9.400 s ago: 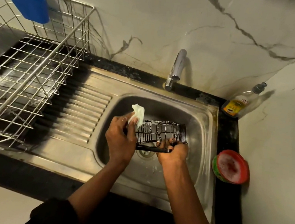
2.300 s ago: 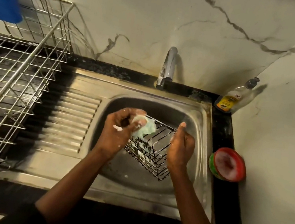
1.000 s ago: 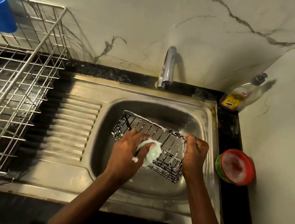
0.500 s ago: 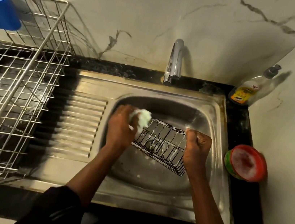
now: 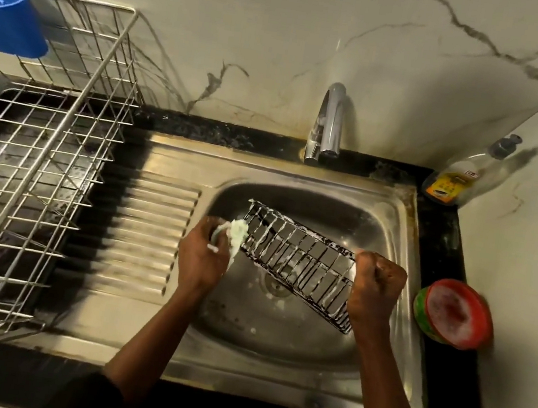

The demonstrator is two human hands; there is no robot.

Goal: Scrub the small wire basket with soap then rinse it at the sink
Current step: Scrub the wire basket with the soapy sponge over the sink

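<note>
A steel sink [image 5: 299,173] sits in a black worktop [image 5: 443,235] below marbled walls, with the tap [image 5: 329,122] at upper centre and a drying rack [image 5: 43,154] at left. Mid-frame over the basin, the sudsy small wire basket [image 5: 297,259] is tilted. The right grip [image 5: 375,288] curls round its right end. The left grip [image 5: 199,256] pinches a soapy scrubber [image 5: 237,234] against its left end.

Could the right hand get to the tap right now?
Probably not yet: the right hand grips the wire basket. Nothing blocks the way up to the tap, though.
</note>
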